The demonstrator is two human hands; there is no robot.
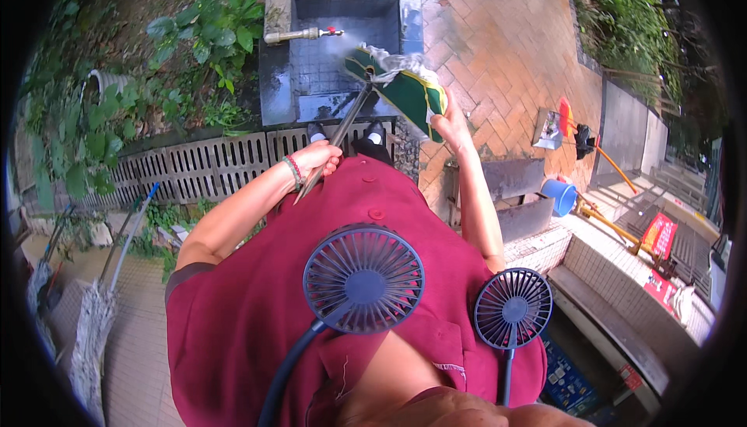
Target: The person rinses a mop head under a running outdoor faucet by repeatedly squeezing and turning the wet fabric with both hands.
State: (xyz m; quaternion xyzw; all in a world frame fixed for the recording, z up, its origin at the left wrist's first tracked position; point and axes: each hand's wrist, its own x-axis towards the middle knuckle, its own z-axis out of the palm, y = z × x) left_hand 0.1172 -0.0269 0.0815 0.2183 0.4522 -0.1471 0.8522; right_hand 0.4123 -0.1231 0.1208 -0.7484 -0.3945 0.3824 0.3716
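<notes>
My left hand (318, 158) is closed around the metal handle (352, 115) of a flat mop, low in front of my body. With my right hand (454, 121) I grip the right-hand edge of the green mop head (408, 94), which has yellow trim. White mop strands (402, 59) hang along its far side. The mop head is tilted over the near right part of a tiled wash basin (411, 24). Water sprays from a tap with a red handle (331, 31) towards the mop head's far left end. My right fingers are partly hidden behind the head.
A slotted drain grate (204, 167) runs beneath my shoes. Leafy plants (210, 30) grow left of the basin. Several mops (96, 322) stand at lower left. At right are wet brick paving (496, 48), a dustpan (550, 129), a blue bucket (560, 196) and metal boxes (516, 179).
</notes>
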